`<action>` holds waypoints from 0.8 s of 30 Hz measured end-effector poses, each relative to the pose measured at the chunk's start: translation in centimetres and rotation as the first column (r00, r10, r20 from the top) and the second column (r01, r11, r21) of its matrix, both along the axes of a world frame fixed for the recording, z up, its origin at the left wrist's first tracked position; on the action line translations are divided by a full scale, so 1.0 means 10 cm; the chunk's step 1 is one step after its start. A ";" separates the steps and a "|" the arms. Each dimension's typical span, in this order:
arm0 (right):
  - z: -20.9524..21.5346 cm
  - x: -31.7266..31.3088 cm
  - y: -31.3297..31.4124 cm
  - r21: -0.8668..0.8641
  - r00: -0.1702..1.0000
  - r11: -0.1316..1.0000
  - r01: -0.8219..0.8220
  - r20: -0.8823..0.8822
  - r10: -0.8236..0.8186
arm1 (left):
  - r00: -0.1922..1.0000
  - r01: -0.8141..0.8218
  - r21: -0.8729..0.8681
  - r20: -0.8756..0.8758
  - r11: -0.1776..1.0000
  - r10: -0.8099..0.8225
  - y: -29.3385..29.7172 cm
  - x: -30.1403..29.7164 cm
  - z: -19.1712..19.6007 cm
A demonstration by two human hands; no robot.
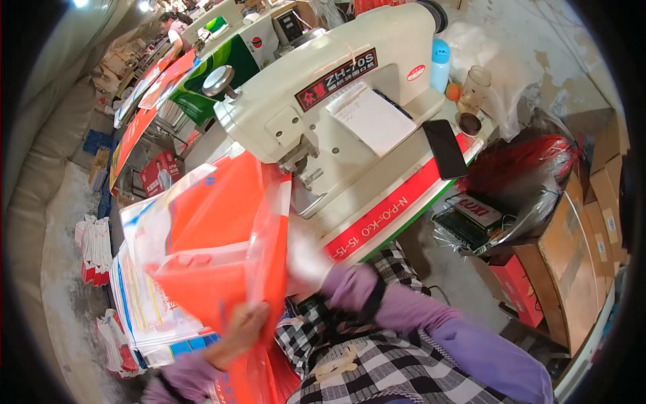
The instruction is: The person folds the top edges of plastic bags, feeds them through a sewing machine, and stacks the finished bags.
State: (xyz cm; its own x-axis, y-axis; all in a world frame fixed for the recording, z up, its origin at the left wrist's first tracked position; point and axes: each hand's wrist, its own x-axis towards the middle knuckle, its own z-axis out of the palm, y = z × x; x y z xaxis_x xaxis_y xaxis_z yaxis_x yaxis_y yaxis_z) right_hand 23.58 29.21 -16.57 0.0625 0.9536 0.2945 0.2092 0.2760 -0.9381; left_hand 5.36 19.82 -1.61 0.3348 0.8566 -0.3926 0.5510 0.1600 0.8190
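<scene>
An orange-and-white plastic sack (222,222) with a shiny clear film along its right side lies before the head of a cream sewing machine (269,128). Its upper right corner reaches the needle area. My left hand (245,326) is closed on the lower part of the sack, thumb on top. By the sack's right edge is my right hand (306,262), in a white glove and smeared by motion; its fingers cannot be made out. More printed sacks (151,303) lie in a pile under and left of this one.
On the machine table are a notepad (373,118), a black phone (445,149), a blue bottle (439,64) and a glass jar (474,87). Cardboard boxes (568,262) stand at the right. Folded sack bundles (94,249) lie at the left. Another person (176,34) works farther back.
</scene>
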 end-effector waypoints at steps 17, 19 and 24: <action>0.88 0.38 -1.09 -0.322 0.352 0.689 -0.649 -0.930 -0.103 | 0.601 0.799 0.480 -0.664 0.363 -0.445 0.67 1.48 0.61; 0.61 0.36 -0.94 -0.249 0.365 0.751 -0.611 -0.931 -0.012 | 0.667 0.740 0.486 -0.622 0.465 -0.411 0.63 1.41 0.72; 0.95 0.40 -0.84 -0.253 0.596 0.805 -0.537 -0.789 0.150 | 0.662 0.740 0.365 -0.543 0.565 -0.517 0.68 1.14 0.79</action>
